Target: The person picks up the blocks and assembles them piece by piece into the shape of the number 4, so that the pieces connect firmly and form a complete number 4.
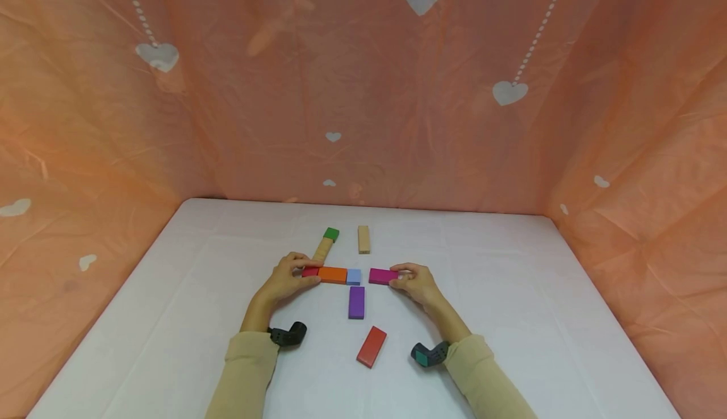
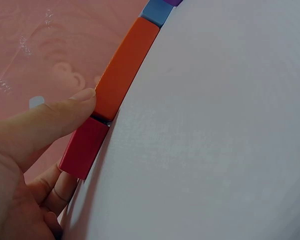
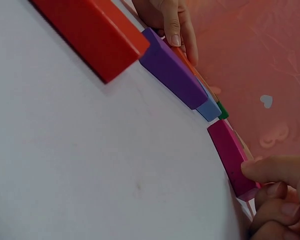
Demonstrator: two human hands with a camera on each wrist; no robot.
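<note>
In the head view, my left hand (image 1: pixel 286 278) holds the short crimson block (image 2: pixel 85 147) at the left end of a row. Its thumb reaches the joint with the orange block (image 1: pixel 332 275), which meets a light blue block (image 1: pixel 353 277). My right hand (image 1: pixel 417 285) pinches a magenta block (image 1: pixel 382 276) by its right end, thumb on the near side. A small gap separates the magenta block from the light blue one. The purple block (image 1: pixel 356 303) lies just in front of the light blue block, pointing toward me.
A natural wood block (image 1: pixel 323 250) with a green block (image 1: pixel 331 235) at its far end slants behind the row. Another natural wood block (image 1: pixel 364 240) lies farther back. A red block (image 1: pixel 372 347) lies tilted nearest me on the white table (image 1: pixel 511 267).
</note>
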